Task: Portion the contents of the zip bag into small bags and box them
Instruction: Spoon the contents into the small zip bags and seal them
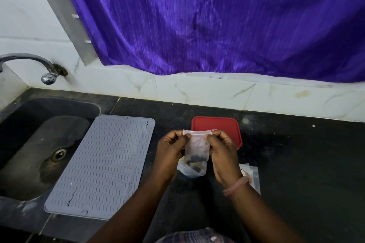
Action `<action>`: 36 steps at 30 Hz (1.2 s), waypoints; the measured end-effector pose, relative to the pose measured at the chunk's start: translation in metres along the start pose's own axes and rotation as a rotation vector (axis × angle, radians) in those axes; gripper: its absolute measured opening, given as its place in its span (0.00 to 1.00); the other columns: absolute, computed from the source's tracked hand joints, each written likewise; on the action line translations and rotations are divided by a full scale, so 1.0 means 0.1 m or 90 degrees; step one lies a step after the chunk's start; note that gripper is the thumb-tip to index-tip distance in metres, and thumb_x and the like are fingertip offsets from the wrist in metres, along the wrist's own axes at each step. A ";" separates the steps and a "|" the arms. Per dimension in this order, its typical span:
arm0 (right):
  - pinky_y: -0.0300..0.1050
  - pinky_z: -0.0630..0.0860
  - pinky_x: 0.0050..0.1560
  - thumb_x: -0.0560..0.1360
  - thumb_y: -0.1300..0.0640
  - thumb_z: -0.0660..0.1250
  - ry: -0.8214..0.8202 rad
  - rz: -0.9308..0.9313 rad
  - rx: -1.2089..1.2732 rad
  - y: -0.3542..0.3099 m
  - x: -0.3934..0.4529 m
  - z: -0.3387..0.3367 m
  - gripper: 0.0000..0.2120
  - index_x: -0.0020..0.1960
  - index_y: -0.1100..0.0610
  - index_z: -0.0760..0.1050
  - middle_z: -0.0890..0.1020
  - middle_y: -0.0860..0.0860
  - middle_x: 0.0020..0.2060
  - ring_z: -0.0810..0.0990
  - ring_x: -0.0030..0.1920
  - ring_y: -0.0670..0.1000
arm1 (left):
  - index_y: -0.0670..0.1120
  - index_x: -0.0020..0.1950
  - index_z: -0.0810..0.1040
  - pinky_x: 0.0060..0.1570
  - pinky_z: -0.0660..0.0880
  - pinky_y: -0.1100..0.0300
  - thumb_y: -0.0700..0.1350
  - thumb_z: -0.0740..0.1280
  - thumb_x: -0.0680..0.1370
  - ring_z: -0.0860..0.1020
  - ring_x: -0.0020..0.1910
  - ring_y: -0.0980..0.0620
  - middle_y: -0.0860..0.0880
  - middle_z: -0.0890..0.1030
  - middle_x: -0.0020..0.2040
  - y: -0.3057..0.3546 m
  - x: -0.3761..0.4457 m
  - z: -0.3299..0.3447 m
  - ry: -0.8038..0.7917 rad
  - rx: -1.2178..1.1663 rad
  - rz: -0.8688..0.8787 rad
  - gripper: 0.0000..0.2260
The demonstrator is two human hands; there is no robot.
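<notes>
A small clear bag (pixel 197 144) hangs upright over the black counter, with dark pieces gathered at its bottom. My left hand (pixel 171 150) pinches its top left corner and my right hand (pixel 223 152) pinches its top right corner. Behind the bag lies a box with a red lid (pixel 221 124), lid on. Below the bag, on the counter, rests the larger zip bag (pixel 189 169) with dark contents, partly hidden by my hands. More clear small bags (pixel 253 177) lie beside my right wrist.
A grey ribbed silicone mat (pixel 102 165) lies to the left, next to a dark sink (pixel 39 154) with a metal tap (pixel 47 73). A purple curtain (pixel 217 21) hangs over the white tiled wall behind the black counter (pixel 306 163).
</notes>
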State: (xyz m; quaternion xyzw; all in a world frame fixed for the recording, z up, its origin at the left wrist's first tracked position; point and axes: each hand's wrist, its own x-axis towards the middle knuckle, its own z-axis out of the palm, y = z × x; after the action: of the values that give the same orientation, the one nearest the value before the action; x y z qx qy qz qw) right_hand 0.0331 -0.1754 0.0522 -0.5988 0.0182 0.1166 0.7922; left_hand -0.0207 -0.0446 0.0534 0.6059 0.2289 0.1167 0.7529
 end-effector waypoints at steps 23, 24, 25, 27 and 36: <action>0.57 0.80 0.52 0.76 0.65 0.70 0.009 -0.005 -0.072 0.04 -0.04 -0.17 0.07 0.42 0.58 0.84 0.85 0.58 0.41 0.82 0.44 0.55 | 0.42 0.50 0.86 0.54 0.82 0.40 0.44 0.70 0.80 0.86 0.49 0.39 0.42 0.87 0.46 -0.03 -0.04 0.03 -0.001 0.099 0.040 0.07; 0.56 0.80 0.52 0.77 0.64 0.70 0.008 -0.007 -0.063 0.06 -0.07 -0.17 0.07 0.43 0.57 0.85 0.86 0.58 0.41 0.82 0.44 0.55 | 0.42 0.50 0.86 0.53 0.83 0.42 0.44 0.70 0.81 0.86 0.48 0.40 0.43 0.87 0.45 -0.04 -0.04 0.03 0.004 0.109 0.046 0.07; 0.55 0.80 0.52 0.77 0.64 0.70 0.016 -0.010 -0.060 0.08 -0.11 -0.18 0.07 0.44 0.56 0.85 0.86 0.57 0.42 0.82 0.44 0.55 | 0.42 0.50 0.86 0.51 0.83 0.45 0.43 0.69 0.81 0.86 0.48 0.41 0.43 0.87 0.45 -0.06 -0.05 0.04 0.011 0.125 0.053 0.07; 0.52 0.80 0.49 0.77 0.64 0.70 0.031 -0.022 -0.064 0.12 -0.18 -0.18 0.08 0.43 0.56 0.86 0.85 0.56 0.40 0.81 0.42 0.52 | 0.44 0.50 0.86 0.49 0.82 0.49 0.42 0.68 0.82 0.85 0.47 0.44 0.45 0.87 0.44 -0.09 -0.07 0.04 0.022 0.159 0.064 0.07; 0.42 0.78 0.39 0.80 0.66 0.64 0.183 -0.043 -0.128 0.32 -0.41 -0.29 0.08 0.43 0.66 0.78 0.82 0.54 0.35 0.78 0.37 0.45 | 0.35 0.56 0.83 0.52 0.82 0.42 0.42 0.71 0.80 0.85 0.51 0.34 0.35 0.86 0.50 -0.19 -0.23 0.12 -0.151 0.051 -0.113 0.11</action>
State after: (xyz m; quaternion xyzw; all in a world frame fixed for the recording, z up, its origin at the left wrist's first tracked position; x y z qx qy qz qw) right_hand -0.0100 -0.2016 0.0207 -0.6858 0.0993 0.0045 0.7210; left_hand -0.0368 -0.0698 0.0416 0.6224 0.1958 -0.0316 0.7572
